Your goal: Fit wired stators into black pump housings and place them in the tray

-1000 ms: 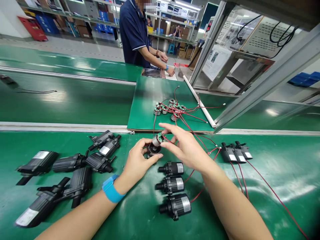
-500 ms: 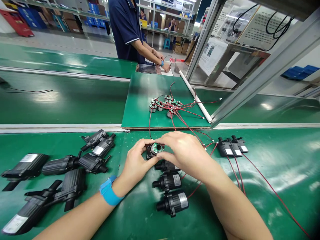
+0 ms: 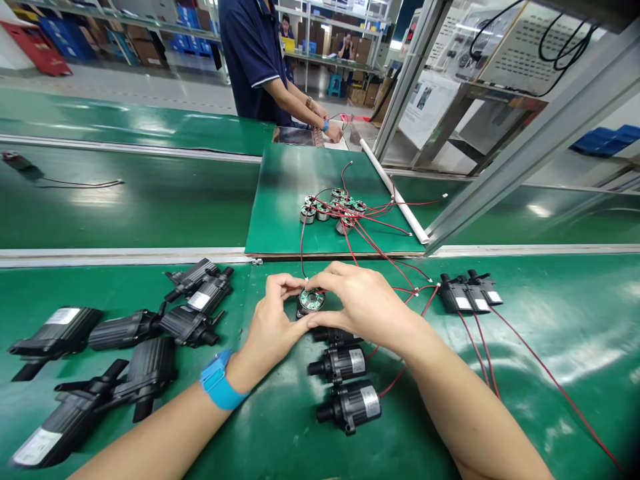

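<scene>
Between my hands is a round motor stator with a green ring circuit board facing up, seated at the mouth of a black pump housing. My left hand, with a blue wrist strap, grips the housing from the left, thumb in front and fingers behind. From the right, my right hand pinches the stator's edge between thumb and fingers. Just below them, several small black pumps lie in a column with white labels and red wires; my right hand partly covers the top one.
Several black pump bodies lie at left, and three wired pumps at right. Beyond, more wired stators rest on a green board beside a white tube and metal post. A co-worker stands opposite.
The stator has turned from tilted to nearly level in the housing, and my fingers have closed in around it. On the belt at far left, a wired part has slid right.
</scene>
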Available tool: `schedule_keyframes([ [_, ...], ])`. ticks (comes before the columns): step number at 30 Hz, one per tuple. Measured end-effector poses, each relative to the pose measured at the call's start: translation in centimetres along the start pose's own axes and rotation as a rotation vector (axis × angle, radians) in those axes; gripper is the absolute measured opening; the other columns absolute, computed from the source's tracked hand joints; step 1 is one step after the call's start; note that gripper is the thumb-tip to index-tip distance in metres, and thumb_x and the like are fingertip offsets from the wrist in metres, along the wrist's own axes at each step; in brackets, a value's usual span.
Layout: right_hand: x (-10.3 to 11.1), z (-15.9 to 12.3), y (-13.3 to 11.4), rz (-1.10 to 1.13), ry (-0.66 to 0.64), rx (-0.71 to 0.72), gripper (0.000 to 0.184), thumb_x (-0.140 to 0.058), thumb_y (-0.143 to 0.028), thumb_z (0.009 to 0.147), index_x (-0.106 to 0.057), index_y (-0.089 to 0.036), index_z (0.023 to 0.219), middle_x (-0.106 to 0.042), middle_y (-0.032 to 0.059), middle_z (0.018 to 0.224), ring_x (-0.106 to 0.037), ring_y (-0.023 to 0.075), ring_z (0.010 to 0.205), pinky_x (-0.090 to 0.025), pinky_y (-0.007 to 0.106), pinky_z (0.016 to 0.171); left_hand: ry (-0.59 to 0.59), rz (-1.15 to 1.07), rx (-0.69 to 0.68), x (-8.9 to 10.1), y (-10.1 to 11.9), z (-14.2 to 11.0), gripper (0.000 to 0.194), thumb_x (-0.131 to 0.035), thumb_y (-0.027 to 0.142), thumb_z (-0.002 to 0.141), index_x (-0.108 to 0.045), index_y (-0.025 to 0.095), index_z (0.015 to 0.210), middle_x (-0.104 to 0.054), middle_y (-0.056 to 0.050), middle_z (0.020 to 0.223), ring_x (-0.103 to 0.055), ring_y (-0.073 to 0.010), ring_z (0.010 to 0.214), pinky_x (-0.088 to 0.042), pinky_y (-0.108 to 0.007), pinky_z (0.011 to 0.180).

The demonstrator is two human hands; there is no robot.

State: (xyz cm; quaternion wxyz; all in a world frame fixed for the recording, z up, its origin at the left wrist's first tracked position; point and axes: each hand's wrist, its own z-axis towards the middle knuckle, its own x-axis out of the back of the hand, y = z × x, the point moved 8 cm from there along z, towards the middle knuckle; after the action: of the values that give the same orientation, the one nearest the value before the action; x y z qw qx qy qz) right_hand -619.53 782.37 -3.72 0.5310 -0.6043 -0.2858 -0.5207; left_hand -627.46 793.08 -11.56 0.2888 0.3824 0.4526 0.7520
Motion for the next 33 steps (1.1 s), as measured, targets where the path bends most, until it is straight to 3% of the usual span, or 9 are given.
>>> schedule_keyframes([
  [4, -0.4, 0.0, 0.1, -0.045, -0.027, 0.008, 0.041, -0.072, -0.053, 0.087, -0.068, -0.029, 0.121, -0.066, 0.0019, 0.105, -0.065, 0.0175, 0.089, -0.043, 0.028, 0.068, -0.011, 0.037, -0.043, 0.0, 0.2, 0.0, 0.050, -0.079, 0.046, 0.080, -0.045, 0.026, 0.111, -0.068, -0.007, 0.113, -0.070, -0.0239, 0.107, -0.059, -0.041, 0.094],
  [12, -0.1, 0.0, -0.2, -0.164, -0.002, 0.054, 0.041, -0.065, -0.059, 0.090, -0.069, -0.028, 0.116, -0.063, 0.0015, 0.091, -0.061, 0.0184, 0.088, -0.039, 0.028, 0.065, -0.103, 0.315, -0.361, -0.3, 3.2, -0.5, 0.014, -0.062, 0.026, 0.095, -0.066, 0.027, 0.108, -0.063, -0.006, 0.121, -0.065, -0.0204, 0.111, -0.054, -0.032, 0.096],
  [15, 0.2, -0.1, 0.5, -0.229, -0.017, 0.035, 0.040, -0.067, -0.053, 0.092, -0.065, -0.031, 0.126, -0.065, 0.0015, 0.094, -0.063, 0.0189, 0.088, -0.041, 0.028, 0.065, -0.173, 0.398, -0.336, -0.8, 3.4, 0.7, 0.013, -0.056, 0.028, 0.098, -0.068, 0.025, 0.102, -0.062, -0.007, 0.123, -0.063, -0.0210, 0.114, -0.052, -0.033, 0.099],
  [20, 3.6, -1.4, 4.7, -0.410, 0.021, -0.195, 0.037, -0.071, -0.035, 0.092, -0.064, -0.030, 0.129, -0.071, 0.0019, 0.104, -0.069, 0.0208, 0.093, -0.043, 0.028, 0.064, -0.396, 0.438, -0.168, -2.9, 2.8, 4.1, 0.025, -0.053, 0.034, 0.098, -0.066, 0.024, 0.116, -0.061, -0.009, 0.121, -0.059, -0.0252, 0.121, -0.047, -0.040, 0.106],
  [23, 4.9, -3.1, 6.8, -0.489, -0.019, -0.241, 0.031, -0.070, -0.043, 0.092, -0.070, -0.026, 0.117, -0.071, 0.0039, 0.098, -0.069, 0.0244, 0.095, -0.046, 0.030, 0.068, -0.613, 0.458, -0.051, -5.0, 2.6, 5.1, 0.043, -0.055, 0.035, 0.096, -0.050, 0.025, 0.138, -0.068, -0.008, 0.120, -0.065, -0.0251, 0.113, -0.051, -0.040, 0.099],
  [25, 4.6, -4.3, 7.2, -0.456, -0.067, -0.185, 0.043, -0.073, -0.047, 0.089, -0.067, -0.027, 0.126, -0.071, 0.0044, 0.099, -0.069, 0.0244, 0.096, -0.047, 0.031, 0.074, -0.698, 0.488, -0.006, -6.1, 3.0, 5.0, 0.042, -0.052, 0.037, 0.097, -0.050, 0.022, 0.136, -0.072, -0.010, 0.119, -0.067, -0.0283, 0.111, -0.052, -0.042, 0.095],
  [27, 3.5, -5.1, 7.3, -0.410, -0.128, -0.103, 0.057, -0.077, -0.036, 0.088, -0.056, -0.030, 0.141, -0.071, 0.0024, 0.099, -0.068, 0.0213, 0.094, -0.046, 0.030, 0.078, -0.750, 0.513, -0.003, -6.8, 3.9, 4.3, 0.039, -0.046, 0.044, 0.098, -0.059, 0.020, 0.126, -0.073, -0.013, 0.117, -0.069, -0.0323, 0.109, -0.051, -0.047, 0.095],
  [29, 2.0, -5.3, 7.4, -0.414, -0.171, -0.051, 0.063, -0.074, -0.021, 0.089, -0.050, -0.033, 0.146, -0.070, -0.0009, 0.091, -0.067, 0.0181, 0.086, -0.044, 0.030, 0.079, -0.798, 0.546, 0.006, -7.4, 4.8, 2.9, 0.055, -0.042, 0.059, 0.097, -0.061, 0.017, 0.127, -0.071, -0.017, 0.124, -0.066, -0.0362, 0.115, -0.049, -0.052, 0.099],
  [33, 1.0, -3.6, 7.0, -0.617, -0.063, 0.030, 0.016, -0.061, -0.017, 0.096, -0.071, -0.022, 0.106, -0.067, 0.0043, 0.086, -0.062, 0.0198, 0.087, -0.040, 0.032, 0.076, -0.828, 0.738, 0.025, -8.2, 5.9, -0.2, 0.117, -0.053, 0.088, 0.071, -0.030, 0.012, 0.157, -0.033, -0.026, 0.162, -0.032, -0.0462, 0.148, -0.034, -0.066, 0.113],
])
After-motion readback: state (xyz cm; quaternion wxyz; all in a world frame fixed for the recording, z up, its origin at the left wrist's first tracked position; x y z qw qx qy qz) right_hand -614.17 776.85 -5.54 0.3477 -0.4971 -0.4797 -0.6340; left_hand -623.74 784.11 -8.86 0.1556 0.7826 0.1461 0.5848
